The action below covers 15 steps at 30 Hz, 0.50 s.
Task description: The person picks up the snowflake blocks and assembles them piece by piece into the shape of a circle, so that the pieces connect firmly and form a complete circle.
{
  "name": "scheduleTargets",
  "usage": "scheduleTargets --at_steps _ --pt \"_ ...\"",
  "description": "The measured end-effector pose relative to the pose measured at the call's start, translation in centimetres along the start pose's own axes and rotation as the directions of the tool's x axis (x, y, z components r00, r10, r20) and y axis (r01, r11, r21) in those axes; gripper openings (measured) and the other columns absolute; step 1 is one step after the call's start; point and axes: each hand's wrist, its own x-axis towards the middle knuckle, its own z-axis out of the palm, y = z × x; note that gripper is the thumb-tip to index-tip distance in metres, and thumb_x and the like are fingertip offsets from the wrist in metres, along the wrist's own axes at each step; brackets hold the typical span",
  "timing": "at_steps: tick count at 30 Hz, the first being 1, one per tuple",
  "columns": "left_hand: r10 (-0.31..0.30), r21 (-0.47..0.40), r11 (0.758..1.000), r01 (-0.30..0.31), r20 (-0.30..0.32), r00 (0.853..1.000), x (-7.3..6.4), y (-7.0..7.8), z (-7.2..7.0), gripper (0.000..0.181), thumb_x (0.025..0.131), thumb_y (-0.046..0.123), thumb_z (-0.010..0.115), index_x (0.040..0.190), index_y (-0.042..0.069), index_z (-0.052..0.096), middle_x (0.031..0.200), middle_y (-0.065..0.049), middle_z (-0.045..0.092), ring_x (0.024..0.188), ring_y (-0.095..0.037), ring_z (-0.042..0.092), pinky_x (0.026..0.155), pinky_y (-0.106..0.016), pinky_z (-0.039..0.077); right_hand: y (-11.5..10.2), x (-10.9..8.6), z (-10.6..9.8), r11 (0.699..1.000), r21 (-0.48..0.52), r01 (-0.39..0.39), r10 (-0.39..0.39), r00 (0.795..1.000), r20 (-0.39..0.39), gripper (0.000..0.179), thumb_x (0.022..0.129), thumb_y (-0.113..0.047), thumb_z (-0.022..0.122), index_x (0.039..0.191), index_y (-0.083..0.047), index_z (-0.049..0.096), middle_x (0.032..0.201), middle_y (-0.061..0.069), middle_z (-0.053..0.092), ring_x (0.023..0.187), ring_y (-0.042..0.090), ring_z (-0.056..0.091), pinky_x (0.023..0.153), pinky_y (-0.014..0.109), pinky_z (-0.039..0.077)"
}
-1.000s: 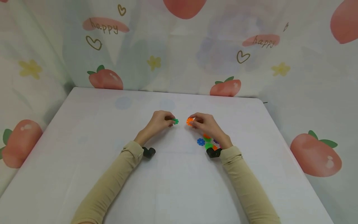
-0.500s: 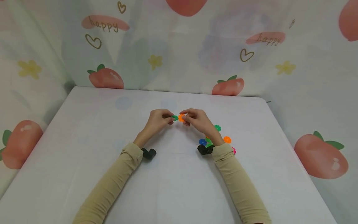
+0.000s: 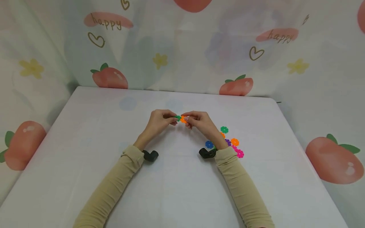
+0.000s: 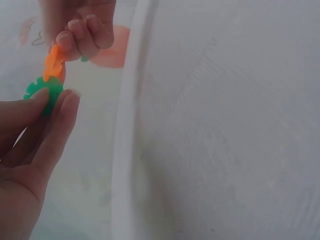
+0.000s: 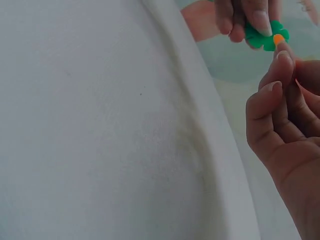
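Note:
My left hand pinches a green notched disc, shaped like a flower, between thumb and fingers. Opposite it, my right hand pinches an orange disc of the same kind. Edge to edge, the two discs meet above the table, the orange one turned at an angle to the green. In the right wrist view the green disc shows broad side on, while only a tip of the orange disc shows past the fingertips.
Several loose discs lie by my right wrist, among them a green one, an orange one, a blue one and a pink one. The right forearm hides part of the pile. A printed curtain hangs behind the white table.
My right hand has moved left, bringing the orange disc from a gap apart up against the green one. The left hand has barely shifted. More of the loose discs show now.

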Motion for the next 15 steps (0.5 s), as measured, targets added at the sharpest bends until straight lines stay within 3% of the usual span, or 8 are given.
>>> scheduleTargets --at_steps 8,11,15 --pt "0.031 0.003 1.000 -0.031 -0.008 0.999 -0.2 0.2 -0.1 0.008 0.092 0.001 0.075 0.098 -0.003 0.079 0.093 -0.017 0.078 0.081 -0.030 0.078 0.082 -0.042 0.063 -0.5 0.2 0.6 0.998 -0.061 0.014 -0.015 1.000 -0.017 0.025 0.104 -0.016 0.062 0.123 -0.004 0.073 0.086 0.009 0.069 0.079 0.025 0.062 0.074 0.029 0.055" --pt "0.047 0.040 0.998 -0.048 0.014 0.999 -0.3 0.4 -0.2 0.011 0.092 0.004 0.076 0.100 -0.003 0.079 0.095 -0.017 0.078 0.083 -0.031 0.078 0.082 -0.040 0.063 -0.3 0.3 0.8 0.999 -0.049 0.006 -0.010 0.997 -0.071 0.027 0.103 -0.019 0.064 0.124 -0.003 0.070 0.087 0.008 0.072 0.080 0.028 0.064 0.075 0.027 0.056" --pt "0.001 0.062 0.998 -0.005 0.057 0.998 -0.4 1.0 -0.7 0.021 0.096 0.018 0.075 0.107 0.000 0.078 0.096 -0.013 0.079 0.085 -0.030 0.078 0.085 -0.042 0.062 -0.2 0.0 1.2 1.000 0.012 0.018 -0.016 0.989 -0.147 0.027 0.101 -0.023 0.069 0.117 -0.001 0.068 0.087 0.007 0.075 0.080 0.027 0.067 0.078 0.025 0.058"
